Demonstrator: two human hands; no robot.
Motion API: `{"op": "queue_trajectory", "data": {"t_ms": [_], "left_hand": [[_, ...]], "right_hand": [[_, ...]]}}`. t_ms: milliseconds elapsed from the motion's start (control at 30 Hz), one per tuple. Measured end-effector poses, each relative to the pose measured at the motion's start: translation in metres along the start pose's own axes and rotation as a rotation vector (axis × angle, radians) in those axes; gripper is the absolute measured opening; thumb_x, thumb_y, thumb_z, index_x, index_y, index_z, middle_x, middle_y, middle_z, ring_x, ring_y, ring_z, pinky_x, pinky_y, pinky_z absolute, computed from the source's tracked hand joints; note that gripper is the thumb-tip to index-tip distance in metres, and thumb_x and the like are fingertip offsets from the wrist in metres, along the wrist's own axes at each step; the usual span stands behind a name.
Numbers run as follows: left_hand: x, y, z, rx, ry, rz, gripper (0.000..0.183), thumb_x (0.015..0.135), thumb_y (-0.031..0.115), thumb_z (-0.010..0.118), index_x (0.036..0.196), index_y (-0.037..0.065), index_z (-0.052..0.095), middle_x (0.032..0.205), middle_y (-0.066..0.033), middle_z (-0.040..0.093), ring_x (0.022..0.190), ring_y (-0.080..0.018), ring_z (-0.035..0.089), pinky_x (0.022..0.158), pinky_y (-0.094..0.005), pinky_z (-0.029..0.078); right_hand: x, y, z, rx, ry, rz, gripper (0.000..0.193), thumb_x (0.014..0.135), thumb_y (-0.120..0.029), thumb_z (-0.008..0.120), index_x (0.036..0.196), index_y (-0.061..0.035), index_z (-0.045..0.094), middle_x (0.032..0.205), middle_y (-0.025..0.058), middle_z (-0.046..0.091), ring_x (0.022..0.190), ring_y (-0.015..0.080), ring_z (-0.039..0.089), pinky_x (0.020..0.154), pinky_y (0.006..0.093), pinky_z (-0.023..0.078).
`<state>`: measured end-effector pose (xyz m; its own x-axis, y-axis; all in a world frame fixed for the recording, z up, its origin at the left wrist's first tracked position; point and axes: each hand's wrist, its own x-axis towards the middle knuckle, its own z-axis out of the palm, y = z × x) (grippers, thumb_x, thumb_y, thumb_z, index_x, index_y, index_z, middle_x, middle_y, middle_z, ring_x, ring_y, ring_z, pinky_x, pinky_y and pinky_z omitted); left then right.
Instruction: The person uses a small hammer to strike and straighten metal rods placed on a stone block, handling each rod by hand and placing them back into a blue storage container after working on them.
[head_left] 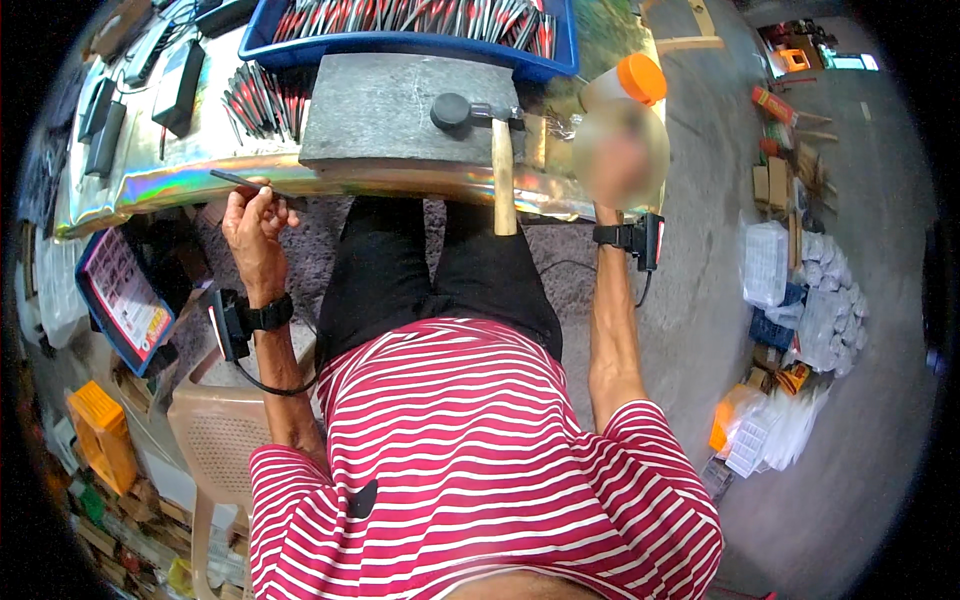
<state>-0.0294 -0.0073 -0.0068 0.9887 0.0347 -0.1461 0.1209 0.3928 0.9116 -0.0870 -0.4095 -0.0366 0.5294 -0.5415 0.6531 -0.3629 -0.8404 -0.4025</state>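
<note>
Just off the near edge of the bench, my left hand pinches a slim dark piece between thumb and fingers; its far end points up and left. My right hand is beside the bench's right end, near a jar with an orange lid. A blur covers that hand, so its fingers and anything in them cannot be made out. Between the hands, a hammer lies on a grey block. Its round dark head rests on the block and its wooden handle sticks out over the near edge.
Behind the block, a blue tray holds several slender red-and-black pieces. More such pieces lie left of the block, near dark boxes. A beige plastic chair stands at left. Plastic bags and cartons lie on the right floor.
</note>
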Motion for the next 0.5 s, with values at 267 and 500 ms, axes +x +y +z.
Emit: {"op": "queue_trajectory", "data": {"t_ms": [267,500], "left_hand": [[0.0,0.001,0.002,-0.002,-0.008,0.017,0.014,0.079,0.006,0.047,0.09,-0.002,0.048,0.064,-0.0027,0.043,0.055,-0.0106,0.046,0.047,-0.0233,0.045],[-0.002,0.0,0.0,0.047,0.008,0.001,0.012,0.079,0.006,0.046,0.09,0.0,0.048,0.065,-0.0025,0.044,0.055,-0.0107,0.042,0.048,-0.0251,0.041]], "right_hand": [[0.003,-0.018,-0.014,0.053,-0.05,-0.102,0.016,0.072,-0.004,0.05,0.086,0.0026,0.052,0.079,0.0213,0.053,0.077,0.0373,0.049,0.067,0.0416,0.039],[-0.001,-0.011,-0.017,0.014,-0.028,-0.074,0.014,0.071,-0.002,0.049,0.083,0.0031,0.051,0.076,0.0208,0.052,0.075,0.0361,0.049,0.066,0.0422,0.039]]}}
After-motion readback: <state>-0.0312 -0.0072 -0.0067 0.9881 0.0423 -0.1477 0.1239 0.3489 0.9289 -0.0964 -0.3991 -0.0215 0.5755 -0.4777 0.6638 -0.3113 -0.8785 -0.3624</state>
